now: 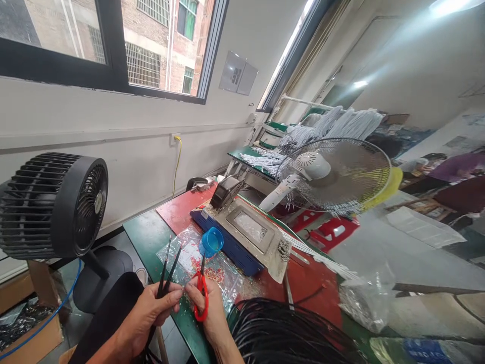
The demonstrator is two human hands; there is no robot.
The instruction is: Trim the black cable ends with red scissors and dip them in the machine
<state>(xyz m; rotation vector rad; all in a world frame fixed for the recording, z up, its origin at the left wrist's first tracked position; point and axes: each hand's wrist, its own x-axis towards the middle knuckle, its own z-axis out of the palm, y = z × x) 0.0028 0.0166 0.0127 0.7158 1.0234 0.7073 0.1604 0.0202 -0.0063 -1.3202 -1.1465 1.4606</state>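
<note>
Your left hand (153,306) is closed around a pair of slim black pointed tweezers (175,264), their prongs spread apart and aimed upward. Your right hand (212,306) is wrapped around red-handled scissors (206,298), dark blades pointing away from you. The fingertips of both hands come together over the green tabletop (144,242); whatever they pinch is too small to make out. Just right of your right forearm lies a thick bundle of black cables (288,333). Beyond your hands, a clear plastic bag (232,288) lies flat under scattered red and yellow bits (215,274), with a round blue plastic cup (211,241) at its far side. Behind that stands a blue-sided, grey-topped box-shaped machine (231,247); farther off, a white round-caged fan (316,164) stands before bunched white cables (333,124).
</note>
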